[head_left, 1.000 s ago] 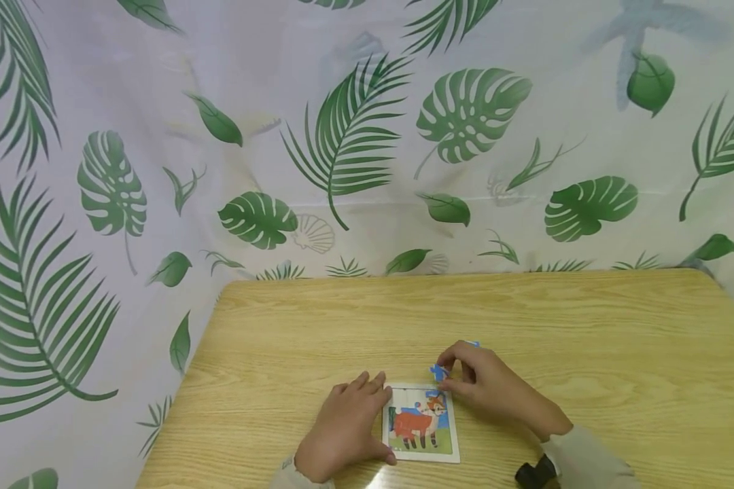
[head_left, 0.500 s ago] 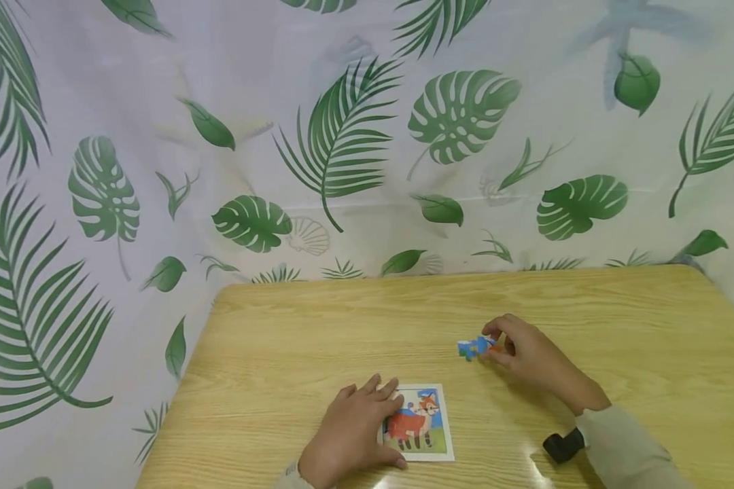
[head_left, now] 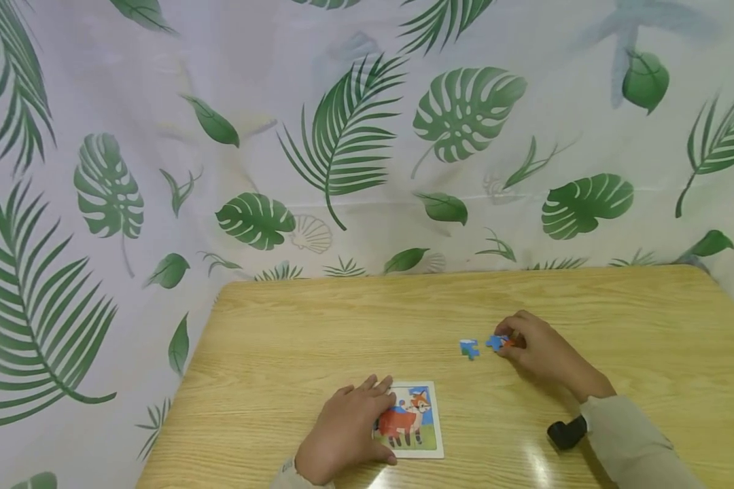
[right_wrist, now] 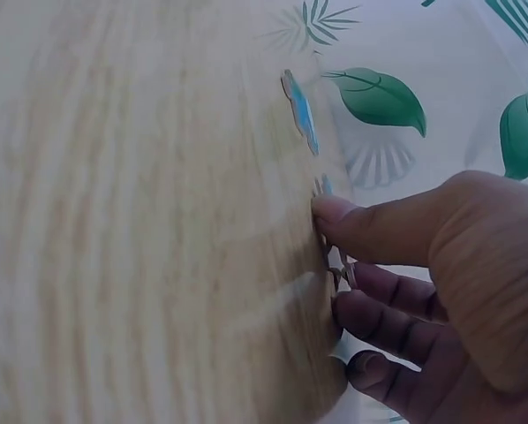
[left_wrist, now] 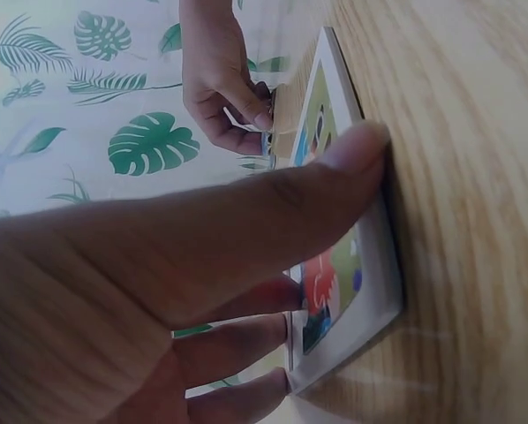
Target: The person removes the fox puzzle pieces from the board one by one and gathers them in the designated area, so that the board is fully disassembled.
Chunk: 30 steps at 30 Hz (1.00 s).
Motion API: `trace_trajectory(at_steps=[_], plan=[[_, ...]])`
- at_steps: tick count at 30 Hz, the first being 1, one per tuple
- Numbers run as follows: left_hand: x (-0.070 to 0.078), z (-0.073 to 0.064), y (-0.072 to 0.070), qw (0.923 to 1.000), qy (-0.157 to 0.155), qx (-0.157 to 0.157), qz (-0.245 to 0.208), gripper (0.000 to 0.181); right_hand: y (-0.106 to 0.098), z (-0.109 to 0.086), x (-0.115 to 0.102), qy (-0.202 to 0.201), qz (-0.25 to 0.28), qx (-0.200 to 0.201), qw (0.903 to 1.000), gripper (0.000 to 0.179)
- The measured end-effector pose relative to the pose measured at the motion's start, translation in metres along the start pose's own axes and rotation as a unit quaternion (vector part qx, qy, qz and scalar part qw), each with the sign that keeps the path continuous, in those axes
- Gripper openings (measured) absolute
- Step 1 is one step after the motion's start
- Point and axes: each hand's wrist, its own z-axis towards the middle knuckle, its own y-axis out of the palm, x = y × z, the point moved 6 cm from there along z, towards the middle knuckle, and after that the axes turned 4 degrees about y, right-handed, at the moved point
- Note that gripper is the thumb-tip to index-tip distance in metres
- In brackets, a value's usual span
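Observation:
A small jigsaw puzzle of a red fox, in a white tray (head_left: 438, 435), lies flat on the table. My left hand (head_left: 351, 424) rests along its left side with fingers extended, covering part of it. In the left wrist view the thumb (left_wrist: 357, 150) touches one border, while other fingertips meet the tray's edge. Farther right, my right hand (head_left: 535, 346) pinches a blue-and-orange puzzle piece (head_left: 497, 342) between thumb and fingers, close over the table. Just left of it sits a loose puzzle piece (head_left: 468, 348), blue with white and green, also visible in the right wrist view.
The wood-grain table (head_left: 318, 326) reaches back to a white sheet (head_left: 355, 251) printed with green leaves. A black device (head_left: 567, 433) is worn at the right wrist, below the sleeve (head_left: 630, 435).
My right hand has moved from the puzzle's upper right corner to the right and away from me, past the loose piece. The puzzle has slid slightly left under my left hand.

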Motion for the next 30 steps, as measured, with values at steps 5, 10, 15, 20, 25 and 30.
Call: trace_trajectory(at_steps=[5, 10, 15, 20, 25, 30], plan=[[-0.001, 0.001, 0.001, 0.9999, 0.000, 0.005, -0.010, 0.083, 0.000, 0.000, 0.004, -0.004, 0.019, 0.005, 0.9998, 0.018], [-0.004, 0.004, -0.004, 0.9997, 0.003, 0.022, -0.006, 0.082, -0.002, 0.004, 0.004, -0.025, 0.015, 0.013, 0.9995, 0.019], [-0.006, 0.004, -0.006, 0.9997, 0.003, 0.026, -0.003, 0.082, -0.003, 0.004, -0.002, -0.017, 0.004, 0.014, 0.9997, 0.022], [-0.006, 0.002, -0.005, 0.9995, 0.003, 0.025, -0.018, 0.082, 0.002, -0.003, -0.037, -0.046, 0.001, 0.021, 0.9987, 0.025], [-0.005, 0.000, -0.003, 0.9994, 0.005, 0.027, -0.020, 0.081, 0.025, -0.004, -0.082, -0.135, 0.020, -0.005, 0.9906, 0.019], [-0.005, -0.001, 0.001, 0.9997, 0.003, 0.022, -0.014, 0.080, 0.053, -0.002, -0.102, -0.165, 0.058, -0.058, 0.9829, 0.025]])
